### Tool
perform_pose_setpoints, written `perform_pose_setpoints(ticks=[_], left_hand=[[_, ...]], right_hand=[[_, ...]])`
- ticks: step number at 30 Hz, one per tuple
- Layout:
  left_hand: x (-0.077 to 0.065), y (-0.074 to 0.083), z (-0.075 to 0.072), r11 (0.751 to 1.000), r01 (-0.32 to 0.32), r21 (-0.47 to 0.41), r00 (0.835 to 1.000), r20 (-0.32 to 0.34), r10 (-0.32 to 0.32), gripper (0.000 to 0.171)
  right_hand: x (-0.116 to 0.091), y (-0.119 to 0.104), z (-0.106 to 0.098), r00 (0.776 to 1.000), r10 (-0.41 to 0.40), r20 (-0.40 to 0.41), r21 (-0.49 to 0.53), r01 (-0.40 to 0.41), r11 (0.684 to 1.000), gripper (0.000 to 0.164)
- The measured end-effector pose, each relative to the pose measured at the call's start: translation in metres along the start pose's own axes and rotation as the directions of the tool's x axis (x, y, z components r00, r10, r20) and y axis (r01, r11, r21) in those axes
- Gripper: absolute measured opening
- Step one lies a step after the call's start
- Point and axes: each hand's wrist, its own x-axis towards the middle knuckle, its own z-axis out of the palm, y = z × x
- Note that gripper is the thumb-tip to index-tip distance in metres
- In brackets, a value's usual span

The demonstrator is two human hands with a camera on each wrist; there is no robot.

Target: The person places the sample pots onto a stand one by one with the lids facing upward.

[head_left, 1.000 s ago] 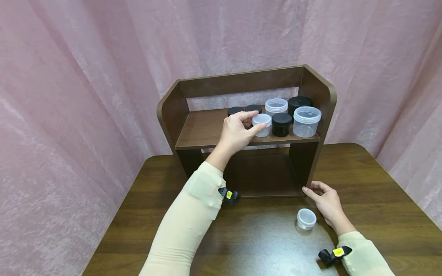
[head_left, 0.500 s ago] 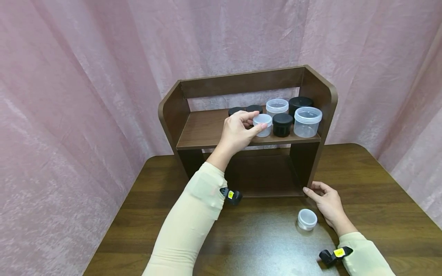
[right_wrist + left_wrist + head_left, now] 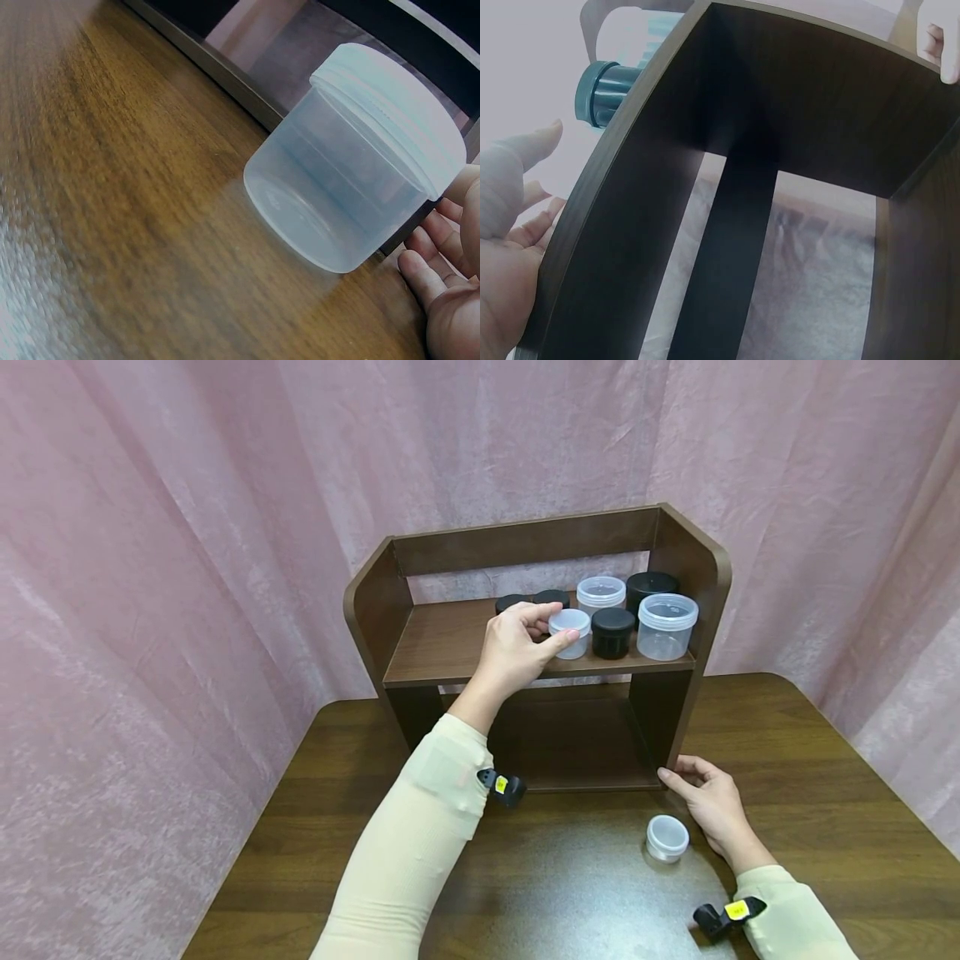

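Note:
On the upper shelf of a brown two-tier desk shelf (image 3: 442,639), my left hand (image 3: 517,642) holds a small clear jar (image 3: 570,633) with a whitish lid, thumb at the front and fingers behind. The jar stands upright at the front edge, left of a black jar (image 3: 612,633). In the left wrist view the clear jar is lost in glare beyond the thumb (image 3: 540,146). My right hand (image 3: 711,806) grips the lower right corner of the shelf's side panel, thumb on the front edge. Left of that hand, another small clear jar (image 3: 667,838) stands lidded on the table.
Two larger clear jars (image 3: 667,635) and a big black jar (image 3: 651,587) stand at the upper shelf's right end. Two small black jars (image 3: 551,598) sit behind my left hand. The wooden table (image 3: 300,860) backs onto a pink curtain (image 3: 225,527).

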Motion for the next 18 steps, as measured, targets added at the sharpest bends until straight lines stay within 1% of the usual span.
perform_pose_setpoints(ticks=[10, 18], left_hand=[[0.0000, -0.0007, -0.0004, 1.000, 0.010, -0.013, 1.000, 0.008, -0.010, 0.044], [-0.0011, -0.0017, -0.0007, 1.000, 0.002, -0.029, 1.000, -0.009, -0.002, 0.043]], right_hand=[[-0.0002, -0.0020, 0.0005, 1.000, 0.001, 0.001, 0.009, -0.001, 1.000, 0.047], [-0.0002, -0.0023, 0.0009, 1.000, 0.008, 0.006, 0.008, -0.008, 1.000, 0.047]])
